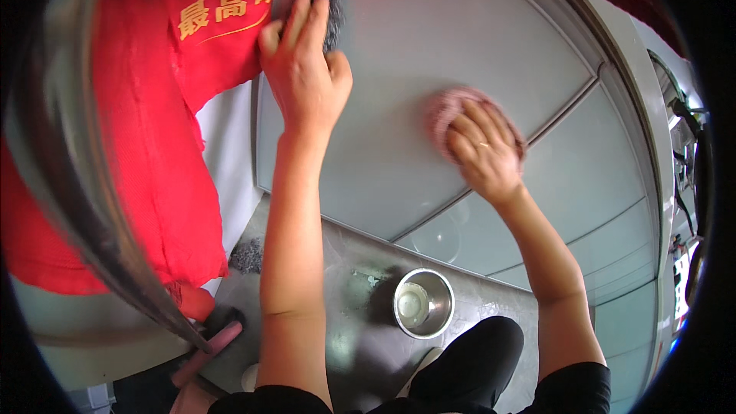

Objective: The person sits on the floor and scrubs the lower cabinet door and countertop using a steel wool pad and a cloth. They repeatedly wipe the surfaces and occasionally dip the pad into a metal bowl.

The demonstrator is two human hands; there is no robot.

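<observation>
My left hand (307, 75) presses a dark grey fuzzy scouring pad or cloth (334, 8) against a glossy grey cabinet door (391, 57), near its left edge. Two fingers stretch over the pad, which is partly hidden beneath them. Farther right, my right hand (489, 155) holds a folded pink cloth (445, 109) flat on the same door, just above the seam with the panels below. That hand and its cloth are blurred. A ring shows on one finger.
On the floor stands a stainless steel pot (425, 330) with cloudy liquid inside. Red fabric (155, 144) bearing gold writing hangs at left, behind a curved metal bar (109, 241) and above a pink handle (213, 351). A grey frame edge (638, 86) runs along the right.
</observation>
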